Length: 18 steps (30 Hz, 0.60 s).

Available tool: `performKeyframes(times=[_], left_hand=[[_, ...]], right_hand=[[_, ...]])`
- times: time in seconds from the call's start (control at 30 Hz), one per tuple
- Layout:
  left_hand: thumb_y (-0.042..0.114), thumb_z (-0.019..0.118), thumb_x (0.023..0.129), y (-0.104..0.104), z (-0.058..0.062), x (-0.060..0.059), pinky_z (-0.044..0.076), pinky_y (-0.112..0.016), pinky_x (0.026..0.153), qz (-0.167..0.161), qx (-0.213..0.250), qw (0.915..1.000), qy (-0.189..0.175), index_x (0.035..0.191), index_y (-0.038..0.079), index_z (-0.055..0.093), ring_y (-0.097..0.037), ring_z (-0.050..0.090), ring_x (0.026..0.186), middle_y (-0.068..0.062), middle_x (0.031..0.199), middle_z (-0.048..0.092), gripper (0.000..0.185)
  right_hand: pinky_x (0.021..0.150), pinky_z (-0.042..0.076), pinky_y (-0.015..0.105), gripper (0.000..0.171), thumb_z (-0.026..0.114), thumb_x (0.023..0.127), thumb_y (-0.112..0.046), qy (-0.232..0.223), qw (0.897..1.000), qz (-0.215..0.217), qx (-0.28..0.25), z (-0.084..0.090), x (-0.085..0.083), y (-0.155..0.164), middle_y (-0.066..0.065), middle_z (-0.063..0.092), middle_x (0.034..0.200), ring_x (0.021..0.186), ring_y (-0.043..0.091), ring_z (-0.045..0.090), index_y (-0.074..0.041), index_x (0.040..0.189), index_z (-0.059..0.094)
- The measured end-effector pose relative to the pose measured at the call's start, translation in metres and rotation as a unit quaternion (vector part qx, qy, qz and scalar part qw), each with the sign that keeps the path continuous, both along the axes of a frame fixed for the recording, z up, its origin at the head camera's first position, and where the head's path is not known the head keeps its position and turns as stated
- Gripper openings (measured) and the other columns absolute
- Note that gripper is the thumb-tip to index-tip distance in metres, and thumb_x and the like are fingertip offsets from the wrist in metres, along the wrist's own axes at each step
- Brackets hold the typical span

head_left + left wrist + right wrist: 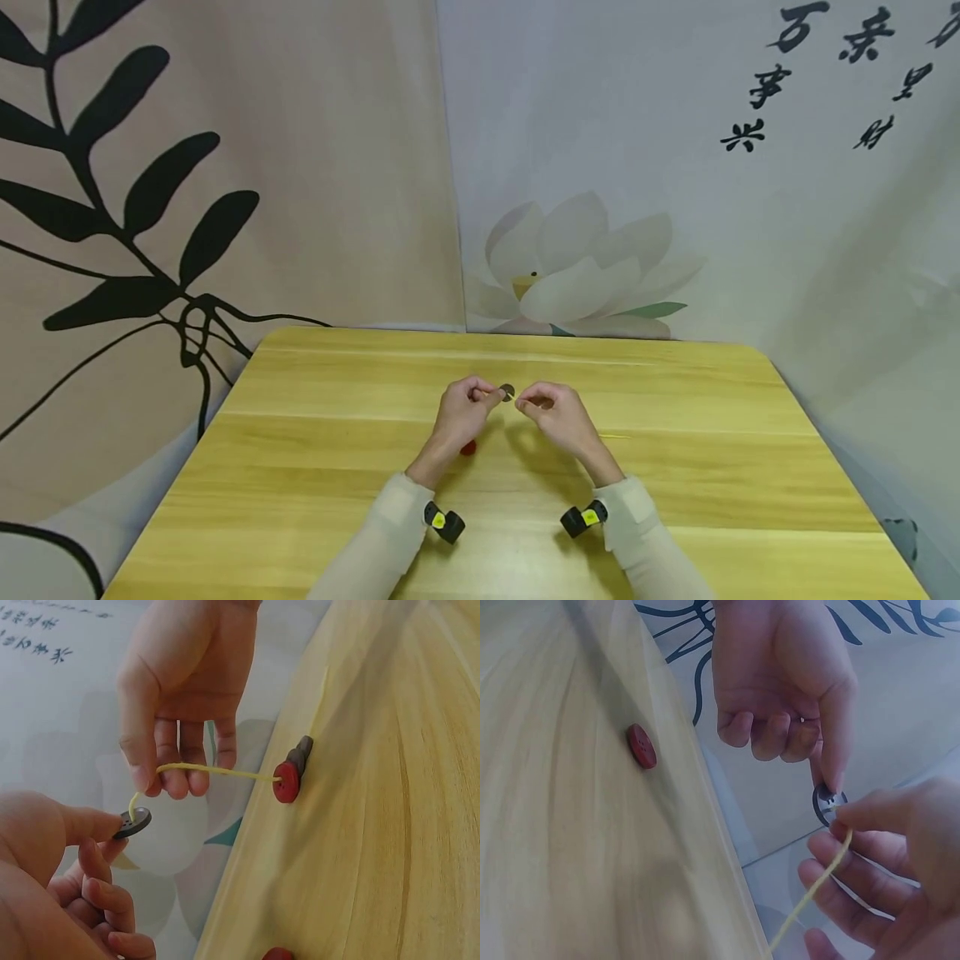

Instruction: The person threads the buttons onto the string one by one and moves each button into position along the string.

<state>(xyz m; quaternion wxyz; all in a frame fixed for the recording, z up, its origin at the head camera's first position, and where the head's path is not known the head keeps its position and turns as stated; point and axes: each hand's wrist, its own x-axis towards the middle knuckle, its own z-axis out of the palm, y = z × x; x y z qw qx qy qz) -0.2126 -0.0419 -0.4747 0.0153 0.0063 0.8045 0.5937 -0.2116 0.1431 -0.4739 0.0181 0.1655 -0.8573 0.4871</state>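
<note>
While the wooden table (675, 467) lies broad and bare under them, both hands hover just above its middle, close together. The left hand (463, 410) pinches a grey button (133, 823) between thumb and forefinger, holding it up in the air; the right hand (557, 414) pinches the end of a yellow cord (217, 772) at that button's holes. Threading is the step in hand, I'd say. Further along the cord hang a red button (286, 782) and a dark one behind it; another red button (641, 745) lies loose on the table. Next comes steady aim: the tip must find a hole.
</note>
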Motion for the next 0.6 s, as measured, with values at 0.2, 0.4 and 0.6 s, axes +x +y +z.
performKeyframes(times=[0.2,0.4,0.6], left_hand=[[0.02,0.071,0.092,-0.0006,0.001,0.0001,0.035,-0.024,0.053,-0.003,0.003,1.0,0.0,0.088,0.009,0.07,-0.012,0.042,0.057,0.001,0.069,0.05,0.012],[0.019,0.071,0.092,-0.0003,0.0011,0.0015,0.036,-0.024,0.054,0.001,0.007,1.0,-0.006,0.087,0.008,0.069,-0.012,0.043,0.059,0.002,0.071,0.051,0.012],[0.018,0.07,0.092,0.0,-0.0002,0.0018,0.036,-0.023,0.054,0.002,0.01,0.9999,-0.002,0.088,0.008,0.069,-0.012,0.043,0.059,0.002,0.071,0.05,0.012]], right_hand=[[0.079,0.051,0.038,0.007,0.069,0.093,-0.011,-0.002,1.0,-0.002,-0.003,-0.001,-0.0016,-0.002,-0.001,0.072,0.089,0.084,0.016,0.063,-0.006,0.093,0.074],[0.078,0.05,0.04,0.007,0.069,0.093,-0.011,-0.002,1.0,-0.006,-0.006,-0.0033,-0.0022,-0.0052,-0.002,0.072,0.088,0.083,0.016,0.063,-0.006,0.092,0.074],[0.079,0.049,0.038,0.005,0.071,0.091,-0.01,-0.002,1.0,-0.026,-0.005,-0.0014,-0.0018,-0.0085,-0.004,0.072,0.084,0.08,0.014,0.063,-0.012,0.087,0.074]])
